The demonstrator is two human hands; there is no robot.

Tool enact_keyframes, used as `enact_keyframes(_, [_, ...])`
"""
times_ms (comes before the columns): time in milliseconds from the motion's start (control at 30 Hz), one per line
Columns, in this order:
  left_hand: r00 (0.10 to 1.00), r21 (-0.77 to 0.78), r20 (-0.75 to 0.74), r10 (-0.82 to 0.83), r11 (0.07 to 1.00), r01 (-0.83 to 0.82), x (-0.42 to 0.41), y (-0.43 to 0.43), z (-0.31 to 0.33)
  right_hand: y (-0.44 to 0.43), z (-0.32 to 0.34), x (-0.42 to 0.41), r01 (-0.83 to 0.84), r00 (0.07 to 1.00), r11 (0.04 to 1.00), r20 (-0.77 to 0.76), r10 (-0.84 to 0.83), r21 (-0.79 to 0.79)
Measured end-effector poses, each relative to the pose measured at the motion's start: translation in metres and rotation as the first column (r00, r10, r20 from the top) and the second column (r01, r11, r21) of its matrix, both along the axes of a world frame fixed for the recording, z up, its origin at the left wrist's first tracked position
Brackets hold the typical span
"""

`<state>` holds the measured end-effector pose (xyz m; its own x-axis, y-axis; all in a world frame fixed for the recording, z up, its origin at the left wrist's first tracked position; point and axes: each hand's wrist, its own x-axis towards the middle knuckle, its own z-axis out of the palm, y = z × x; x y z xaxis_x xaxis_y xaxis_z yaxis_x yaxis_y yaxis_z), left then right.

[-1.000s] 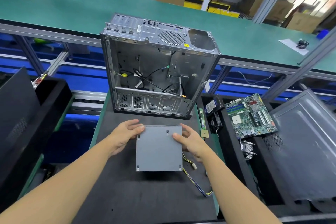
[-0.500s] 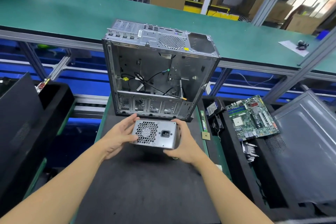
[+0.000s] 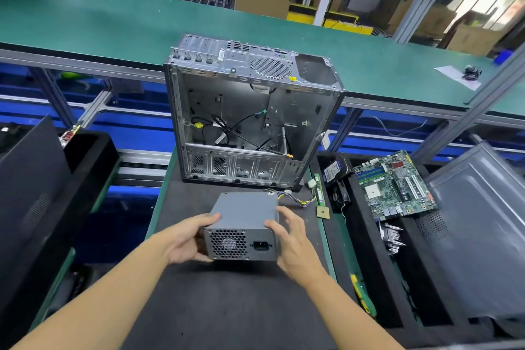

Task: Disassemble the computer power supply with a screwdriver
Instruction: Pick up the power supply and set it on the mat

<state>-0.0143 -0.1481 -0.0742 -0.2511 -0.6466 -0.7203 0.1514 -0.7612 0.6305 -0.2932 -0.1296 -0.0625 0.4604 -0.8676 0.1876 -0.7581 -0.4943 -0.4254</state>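
Since a moment ago I've drawn the grey metal power supply box [image 3: 244, 216] back from the open silver computer case [image 3: 250, 122] toward the middle of the black work mat [image 3: 227, 307]. My left hand [image 3: 187, 239] and right hand [image 3: 292, 241] clasp its sides, fingers curled over the top. The fan grille faces me, probably so I can find the cover screws.

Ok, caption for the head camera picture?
Left hand and right hand hold a grey power supply before an emptied computer case.
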Motion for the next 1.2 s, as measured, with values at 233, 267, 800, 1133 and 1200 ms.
enact_keyframes(233, [0.996, -0.082, 0.088, 0.029, 0.996, -0.021, -0.024, 0.014, -0.005, 0.0, -0.017, -0.034, -0.057, 0.998, 0.828, 0.051, 0.034, 0.558])
enact_keyframes(267, [0.997, -0.083, 0.079, 0.023, 0.996, -0.016, -0.025, 0.016, -0.007, 0.001, -0.016, -0.033, -0.102, 0.977, 0.731, 0.207, -0.054, 0.675])
enact_keyframes(800, [0.549, -0.092, 0.821, -0.157, 0.913, 0.399, -0.049, 0.002, 0.003, 0.0, -0.019, -0.01, -0.083, 0.87, 0.624, 0.361, -0.335, 0.777])
enact_keyframes(1133, [0.134, -0.09, 0.982, -0.134, 0.293, 0.952, -0.154, -0.02, 0.005, 0.01, -0.021, -0.078, 0.388, 0.812, 0.609, 0.055, -0.58, 0.692])
enact_keyframes(1200, [0.112, -0.07, 0.987, -0.116, 0.314, 0.947, -0.174, -0.023, 0.0, 0.014, -0.022, -0.108, 0.528, 0.695, 0.535, 0.027, -0.719, 0.659])
